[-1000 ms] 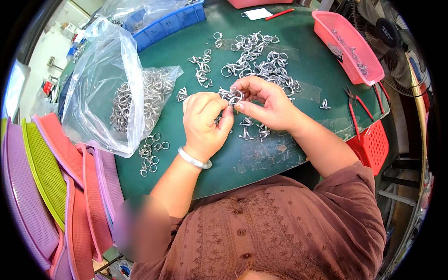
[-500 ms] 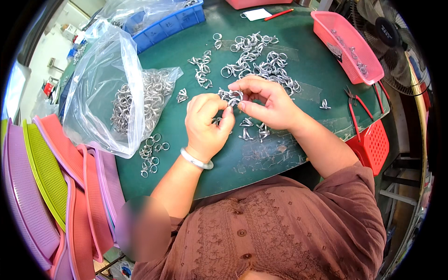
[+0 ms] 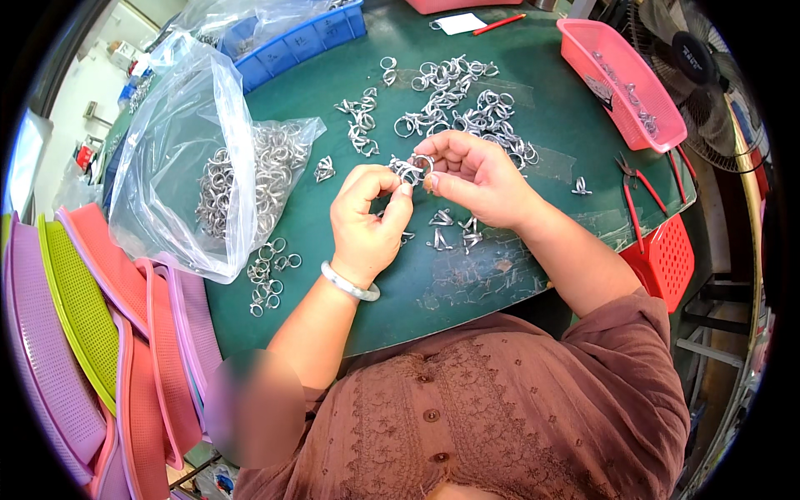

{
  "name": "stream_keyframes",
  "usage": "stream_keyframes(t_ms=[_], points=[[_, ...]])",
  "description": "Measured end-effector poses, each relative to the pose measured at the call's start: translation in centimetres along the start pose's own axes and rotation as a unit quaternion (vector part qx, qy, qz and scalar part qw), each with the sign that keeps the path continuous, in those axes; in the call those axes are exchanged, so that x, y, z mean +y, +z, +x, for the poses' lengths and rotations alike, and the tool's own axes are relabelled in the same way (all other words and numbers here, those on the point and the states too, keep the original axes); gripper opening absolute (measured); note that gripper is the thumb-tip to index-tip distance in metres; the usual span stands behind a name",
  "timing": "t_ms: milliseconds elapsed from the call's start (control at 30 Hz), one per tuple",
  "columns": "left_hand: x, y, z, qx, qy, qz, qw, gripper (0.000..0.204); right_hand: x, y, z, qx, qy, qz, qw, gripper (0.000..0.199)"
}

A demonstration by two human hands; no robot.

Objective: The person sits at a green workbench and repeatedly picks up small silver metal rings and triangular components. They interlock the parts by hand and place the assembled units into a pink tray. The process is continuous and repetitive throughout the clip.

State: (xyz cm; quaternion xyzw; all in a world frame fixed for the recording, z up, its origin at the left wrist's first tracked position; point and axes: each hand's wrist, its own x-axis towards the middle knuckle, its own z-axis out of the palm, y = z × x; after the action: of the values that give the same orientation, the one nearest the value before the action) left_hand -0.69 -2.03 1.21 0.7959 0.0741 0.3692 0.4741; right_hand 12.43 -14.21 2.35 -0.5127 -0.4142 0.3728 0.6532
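Near the worktop's left edge a clear bag (image 3: pixel 208 167) lies open, metal rings spilling within reach. Mid-worktop, the left hand (image 3: pixel 367 221) pinches a ring clip (image 3: pixel 408 169) that the right hand (image 3: pixel 479 179) grips from opposite, steadying it; loose rings (image 3: pixel 458 108) lie behind, a pink basket (image 3: pixel 621 83) at the right edge.

Workshop: green bench (image 3: pixel 467 283), heaped metal rings (image 3: pixel 454 104), baskets (image 3: pixel 621 79).

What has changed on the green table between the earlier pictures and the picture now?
Very little. Both hands remain together over the dark green table: the left hand and the right hand still pinch a small silver metal ring clip between their fingertips, with only slight finger shifts. The clear plastic bag of rings, the loose ring pile and the pink plastic basket stayed in place.
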Motion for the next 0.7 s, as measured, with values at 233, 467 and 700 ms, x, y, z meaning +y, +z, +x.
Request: stream_keyframes(t_ms=[233, 467, 700], points=[[-0.32, 0.31, -0.21, 0.012, 0.023, 0.001, 1.000, 0.011, 0.35, 0.20, 0.05, 0.011, -0.043, 0.010, 0.999, 0.030], [-0.07, 0.09, 0.08, 0.009, 0.070, 0.058, 0.996, 0.012, 0.08, 0.21, -0.01, 0.007, -0.061, 0.014, 0.998, 0.030], [0.07, 0.06, 0.09, 0.004, 0.064, 0.055, 0.996, 0.012, 0.15, -0.12, -0.03, -0.016, -0.068, 0.002, 0.998, 0.038]])
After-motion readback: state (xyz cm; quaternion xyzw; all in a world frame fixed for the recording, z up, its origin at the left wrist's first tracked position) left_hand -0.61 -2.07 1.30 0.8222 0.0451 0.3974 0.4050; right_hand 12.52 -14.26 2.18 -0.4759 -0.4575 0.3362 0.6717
